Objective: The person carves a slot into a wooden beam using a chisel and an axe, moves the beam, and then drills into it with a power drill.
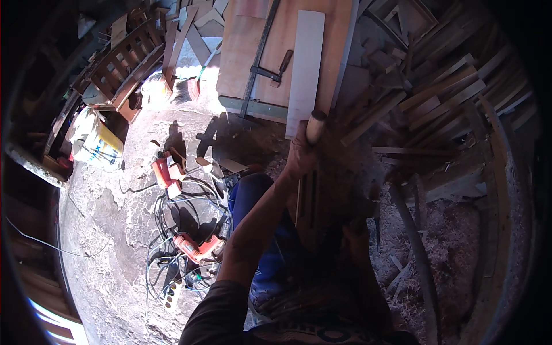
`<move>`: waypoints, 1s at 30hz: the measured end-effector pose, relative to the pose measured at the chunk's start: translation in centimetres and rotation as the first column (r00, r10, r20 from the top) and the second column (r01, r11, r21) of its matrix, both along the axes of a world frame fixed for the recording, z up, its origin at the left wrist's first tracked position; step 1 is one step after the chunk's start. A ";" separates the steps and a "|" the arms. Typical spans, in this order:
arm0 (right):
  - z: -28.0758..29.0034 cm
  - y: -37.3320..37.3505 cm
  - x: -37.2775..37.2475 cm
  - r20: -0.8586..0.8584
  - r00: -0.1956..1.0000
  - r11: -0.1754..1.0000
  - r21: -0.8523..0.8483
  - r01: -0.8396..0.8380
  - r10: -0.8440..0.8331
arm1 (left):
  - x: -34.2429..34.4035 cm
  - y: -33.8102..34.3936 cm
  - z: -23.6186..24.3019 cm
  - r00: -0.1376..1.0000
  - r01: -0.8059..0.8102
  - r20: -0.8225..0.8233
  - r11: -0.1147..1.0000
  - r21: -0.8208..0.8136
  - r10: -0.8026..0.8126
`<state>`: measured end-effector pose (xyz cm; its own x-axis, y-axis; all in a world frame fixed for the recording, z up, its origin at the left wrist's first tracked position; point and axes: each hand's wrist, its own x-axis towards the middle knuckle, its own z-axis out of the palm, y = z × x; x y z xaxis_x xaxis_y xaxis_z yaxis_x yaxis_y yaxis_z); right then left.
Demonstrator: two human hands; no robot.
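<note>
Beside the end of a pale board (pixel 308 63), a round wooden piece (pixel 315 127) pokes up from the left grip (pixel 301 155), closed around it. The right grip (pixel 356 237) is in dark shade; I cannot tell what it holds. Left, a red drill (pixel 197 247) lies on the floor (pixel 98 213).

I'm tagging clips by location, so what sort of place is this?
Most likely a woodworking shop: wooden strips are heaped at the right, a bar clamp shows near the top, and a red power drill lies among cables at the left.
</note>
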<state>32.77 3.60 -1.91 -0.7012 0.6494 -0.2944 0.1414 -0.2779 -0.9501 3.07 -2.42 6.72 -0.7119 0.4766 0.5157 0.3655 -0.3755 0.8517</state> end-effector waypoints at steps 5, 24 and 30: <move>-0.3 0.1 0.2 0.049 0.999 1.000 0.018 0.005 -0.006 | -1.1 -1.0 1.5 0.983 -0.047 0.181 0.997 0.059 0.036; 0.3 0.1 -0.5 0.181 0.979 0.996 0.007 0.091 -0.091 | -2.4 -3.3 -0.4 0.936 -0.243 0.263 0.970 0.011 0.232; -1.4 0.4 -0.3 0.171 0.983 0.996 -0.047 0.076 -0.067 | -1.5 -3.0 0.0 0.974 -0.134 0.188 0.991 0.010 0.129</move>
<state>32.46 4.01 -3.27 -0.5910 0.6763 -0.4398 0.2768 -0.3421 -0.8980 1.62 -5.39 6.75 -0.8524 0.3621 0.3773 0.2481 -0.3550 0.9013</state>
